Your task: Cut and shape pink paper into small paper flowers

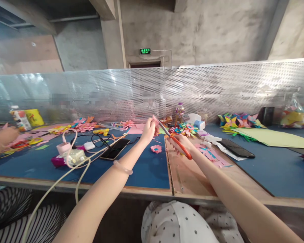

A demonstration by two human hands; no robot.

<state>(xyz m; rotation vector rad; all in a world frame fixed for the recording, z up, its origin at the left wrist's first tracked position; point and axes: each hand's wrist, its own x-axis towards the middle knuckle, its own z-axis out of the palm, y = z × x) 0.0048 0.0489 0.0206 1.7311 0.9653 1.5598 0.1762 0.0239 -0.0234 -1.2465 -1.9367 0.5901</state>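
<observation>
Near the middle of the table, my left hand point(149, 130) is closed on a small piece of pink paper point(155, 118) and holds it up. My right hand point(180, 144) is wrapped round the orange handles of a pair of scissors point(183, 148). The scissors' blades point up and left, close beside the pink paper. Below my left hand, a pink paper flower point(156, 149) lies on the blue mat point(147, 172). Several colourful paper flowers point(188, 129) are just behind my right hand, and pink paper strips point(214, 155) lie to its right.
A black phone point(115, 149), cables and a power strip point(72, 157) lie on the left. Another person's hand point(3, 138) is at the far left. A bottle point(179, 114) stands behind the flowers. Green paper point(276, 137) and a dark phone point(237, 148) are on the right.
</observation>
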